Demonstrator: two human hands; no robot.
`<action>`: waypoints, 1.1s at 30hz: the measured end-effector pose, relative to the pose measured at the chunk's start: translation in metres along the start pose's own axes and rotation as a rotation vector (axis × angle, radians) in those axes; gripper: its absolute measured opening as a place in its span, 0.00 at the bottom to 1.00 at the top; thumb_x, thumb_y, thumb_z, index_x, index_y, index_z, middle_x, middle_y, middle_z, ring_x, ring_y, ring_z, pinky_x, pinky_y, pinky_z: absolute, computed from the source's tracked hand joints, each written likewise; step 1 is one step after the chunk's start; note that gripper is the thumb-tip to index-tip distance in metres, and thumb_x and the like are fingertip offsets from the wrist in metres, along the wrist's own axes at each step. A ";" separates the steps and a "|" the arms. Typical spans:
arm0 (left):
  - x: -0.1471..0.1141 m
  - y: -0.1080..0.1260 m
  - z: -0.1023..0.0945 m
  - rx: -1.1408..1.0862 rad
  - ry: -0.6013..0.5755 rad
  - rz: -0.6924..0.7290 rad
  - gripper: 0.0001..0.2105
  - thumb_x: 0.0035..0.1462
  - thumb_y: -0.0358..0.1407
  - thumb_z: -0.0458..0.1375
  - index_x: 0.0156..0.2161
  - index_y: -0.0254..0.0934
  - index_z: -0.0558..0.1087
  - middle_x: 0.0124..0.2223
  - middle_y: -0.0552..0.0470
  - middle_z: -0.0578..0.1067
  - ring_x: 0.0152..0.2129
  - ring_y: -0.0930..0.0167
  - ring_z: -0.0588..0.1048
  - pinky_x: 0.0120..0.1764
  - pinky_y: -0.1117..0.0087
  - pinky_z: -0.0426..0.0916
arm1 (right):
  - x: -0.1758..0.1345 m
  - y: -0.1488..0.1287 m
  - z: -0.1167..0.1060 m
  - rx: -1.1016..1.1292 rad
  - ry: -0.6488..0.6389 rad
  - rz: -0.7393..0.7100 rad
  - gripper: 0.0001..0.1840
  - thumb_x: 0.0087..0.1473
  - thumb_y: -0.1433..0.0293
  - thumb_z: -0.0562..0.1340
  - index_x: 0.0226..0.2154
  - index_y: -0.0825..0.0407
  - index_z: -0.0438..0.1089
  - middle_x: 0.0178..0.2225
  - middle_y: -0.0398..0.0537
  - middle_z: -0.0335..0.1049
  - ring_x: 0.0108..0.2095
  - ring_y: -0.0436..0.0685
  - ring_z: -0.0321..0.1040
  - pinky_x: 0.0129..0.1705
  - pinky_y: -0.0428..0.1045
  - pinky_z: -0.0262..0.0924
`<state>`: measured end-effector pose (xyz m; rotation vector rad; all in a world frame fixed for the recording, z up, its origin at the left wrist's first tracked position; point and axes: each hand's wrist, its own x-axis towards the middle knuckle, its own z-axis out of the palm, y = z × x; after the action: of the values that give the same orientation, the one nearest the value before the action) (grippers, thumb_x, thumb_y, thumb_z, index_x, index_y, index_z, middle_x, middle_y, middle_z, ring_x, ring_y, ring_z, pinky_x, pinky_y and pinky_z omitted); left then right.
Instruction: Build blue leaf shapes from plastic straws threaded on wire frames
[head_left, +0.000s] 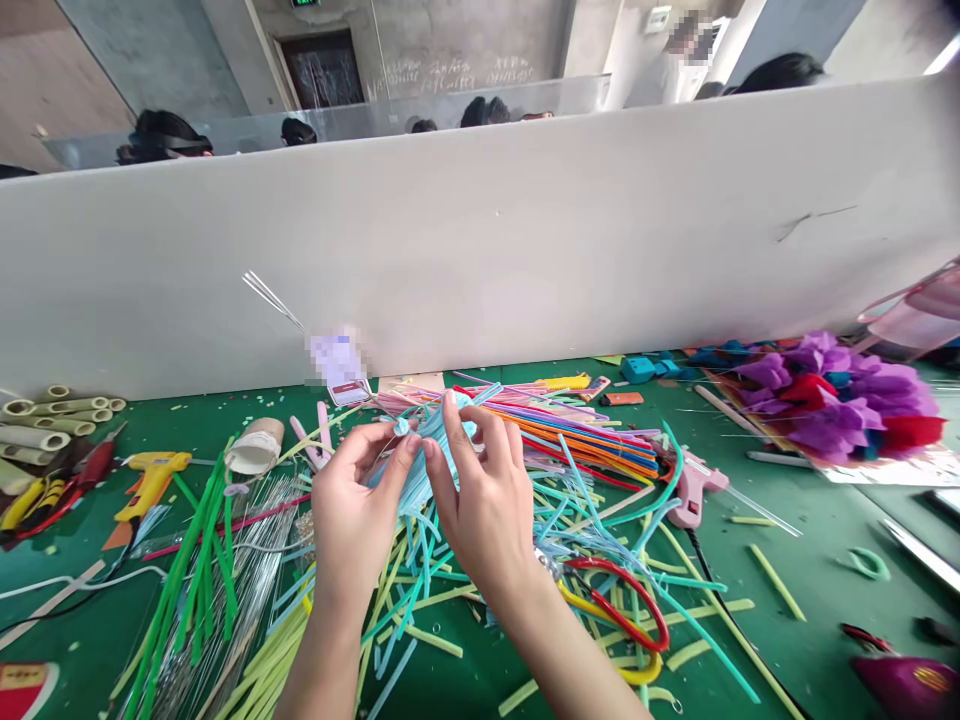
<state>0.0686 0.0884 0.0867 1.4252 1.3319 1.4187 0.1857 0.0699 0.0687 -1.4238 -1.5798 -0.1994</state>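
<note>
the left hand (pixel 356 480) is pinching a small pale-blue piece (pixel 402 427) over the green table (pixel 821 525), apparently steadying it; the right hand (pixel 487 490) is hovering just right, its grip being unclear. pale-blue stems (pixel 421 488) are lying between the hands, presumably for easy reach.

Green worktop (pixel 810 520), littered. Left: yellow plastic glue gun (pixel 152 482), pale hollow bamboo tubes (pixel 34 438), thin silver wires (pixel 259 535), bright-green fuzzy stems (pixel 206 560). Middle: light-blue fuzzy stems (pixel 424 487), multicoloured fuzzy-stem bundle (pixel 592 440). Right: pink plastic glue gun (pixel 694 492); shiny purple object (pixel 900 685), maybe a pouch, cut off at edge.
</note>
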 end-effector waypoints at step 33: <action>-0.001 0.008 -0.006 -0.028 -0.161 -0.136 0.14 0.52 0.44 0.68 0.39 0.37 0.78 0.37 0.50 0.82 0.36 0.67 0.80 0.40 0.71 0.74 | 0.022 0.024 -0.028 0.989 -0.024 0.559 0.10 0.51 0.65 0.71 0.32 0.50 0.70 0.34 0.44 0.74 0.35 0.53 0.72 0.39 0.48 0.68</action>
<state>0.0641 0.0849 0.0947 1.3727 1.2762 1.2035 0.2236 0.0731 0.0885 -0.9808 -0.9723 0.8229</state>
